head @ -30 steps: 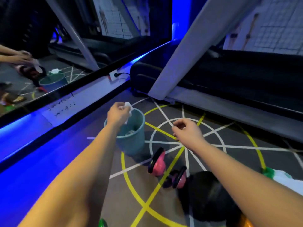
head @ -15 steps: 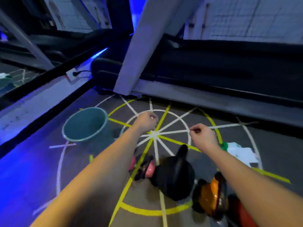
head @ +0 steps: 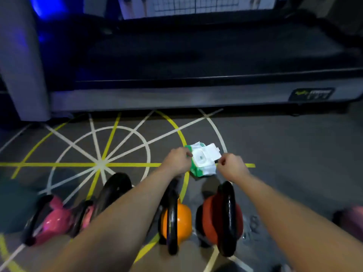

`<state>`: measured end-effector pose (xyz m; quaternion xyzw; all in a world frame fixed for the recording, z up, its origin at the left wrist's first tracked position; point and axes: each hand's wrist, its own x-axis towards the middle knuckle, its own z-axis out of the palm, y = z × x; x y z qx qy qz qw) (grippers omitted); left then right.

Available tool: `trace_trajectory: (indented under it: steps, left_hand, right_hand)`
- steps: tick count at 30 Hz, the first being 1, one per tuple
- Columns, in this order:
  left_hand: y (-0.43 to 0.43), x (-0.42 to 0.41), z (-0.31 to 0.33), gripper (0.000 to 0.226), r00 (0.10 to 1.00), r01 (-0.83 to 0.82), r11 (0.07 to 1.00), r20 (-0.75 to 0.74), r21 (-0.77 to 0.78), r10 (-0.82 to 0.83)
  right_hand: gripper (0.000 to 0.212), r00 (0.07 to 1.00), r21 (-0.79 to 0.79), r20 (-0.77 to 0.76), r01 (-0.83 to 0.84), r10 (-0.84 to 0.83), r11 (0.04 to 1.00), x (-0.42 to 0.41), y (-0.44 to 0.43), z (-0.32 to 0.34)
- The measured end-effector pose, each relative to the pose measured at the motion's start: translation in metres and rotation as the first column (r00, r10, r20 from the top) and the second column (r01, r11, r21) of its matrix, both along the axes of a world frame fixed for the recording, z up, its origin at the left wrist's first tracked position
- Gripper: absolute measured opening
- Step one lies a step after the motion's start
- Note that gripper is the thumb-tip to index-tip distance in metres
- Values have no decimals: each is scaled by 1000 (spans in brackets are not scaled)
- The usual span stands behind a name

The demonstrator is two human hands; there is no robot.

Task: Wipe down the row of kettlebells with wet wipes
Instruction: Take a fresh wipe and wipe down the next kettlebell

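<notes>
I'm looking down at the wipe pack (head: 202,161), lying flat on the floor (head: 294,154), on the outer yellow arc of the painted markings, between the kettlebell row and the treadmill (head: 196,95) along the floor's far edge. The pack's long axis is running roughly near-to-far, slightly skewed. Its white lid flap is lying open, pointing far-right toward the treadmill.

My left hand (head: 176,160) is sitting at the pack's green left edge with fingers curled. Blur is hiding whether it's gripping the pack or only touching. My right hand (head: 232,166) is at the pack's right side, thumb and forefinger pressed together just beside the flap corner. I can't tell if anything is being pinched.

The kettlebells are lining up left to right along the floor's near edge, handles seen edge-on and running near-to-far: pink kettlebell (head: 53,220), small pink kettlebell (head: 87,213), black kettlebell (head: 115,187), orange kettlebell (head: 180,218), red kettlebell (head: 211,220). A purple kettlebell (head: 351,218) is showing at the right edge, well apart.
</notes>
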<state>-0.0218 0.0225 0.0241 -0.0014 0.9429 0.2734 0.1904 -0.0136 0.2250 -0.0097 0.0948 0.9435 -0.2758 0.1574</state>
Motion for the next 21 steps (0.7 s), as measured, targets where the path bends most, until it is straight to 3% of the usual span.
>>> trace_trajectory:
  steps: [6,13,18,21]
  left_hand:
    - [7,-37,-84,38,994,49,993,99,-109,-39]
    - [2,-61,-137,35,997,-54,996,58,-72,59]
    - [4,-66,-154,40,996,-69,994,46,-80,73]
    - [10,-72,-155,37,998,-63,993,13,-99,64]
  right_hand:
    - [27,950,67,9,-311,311,948,-59,-18,-59]
    - [40,822,340,91,-557,563,758,-111,-41,-112]
    - [23,753,277,96,-648,651,709,-132,-34,-119]
    - [30,721,185,90,-690,687,700,-140,-20,-120]
